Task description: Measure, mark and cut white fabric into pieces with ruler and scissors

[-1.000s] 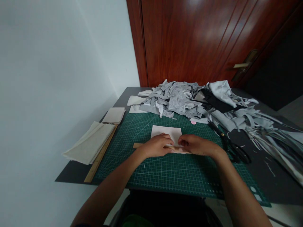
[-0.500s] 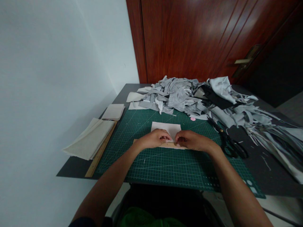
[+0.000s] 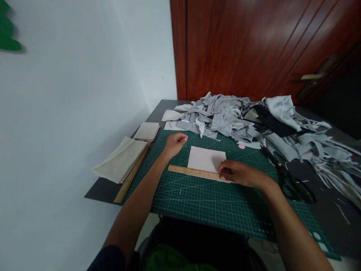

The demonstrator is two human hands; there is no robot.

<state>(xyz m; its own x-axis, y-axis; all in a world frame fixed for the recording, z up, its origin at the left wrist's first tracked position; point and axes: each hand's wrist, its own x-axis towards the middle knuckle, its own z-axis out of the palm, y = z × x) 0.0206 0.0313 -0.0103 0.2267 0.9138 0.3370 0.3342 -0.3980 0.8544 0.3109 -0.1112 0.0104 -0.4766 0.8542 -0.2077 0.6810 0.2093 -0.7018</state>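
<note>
Between the two hands, a white sheet (image 3: 207,158) lies on the green mat (image 3: 203,203), a wooden ruler (image 3: 194,172) across its near edge. The right hand (image 3: 236,172), fingers bent, meets the ruler's right part; its grip cannot be told. The left hand (image 3: 175,143) is curled, apart from both, its contents unclear. Right of the right hand lie scissors (image 3: 279,165).

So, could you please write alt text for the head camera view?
A person's right hand is at a wooden ruler lying across a white sheet on a green cutting mat; the left hand is off both. Black scissors and gray fabric scraps lie nearby.
</note>
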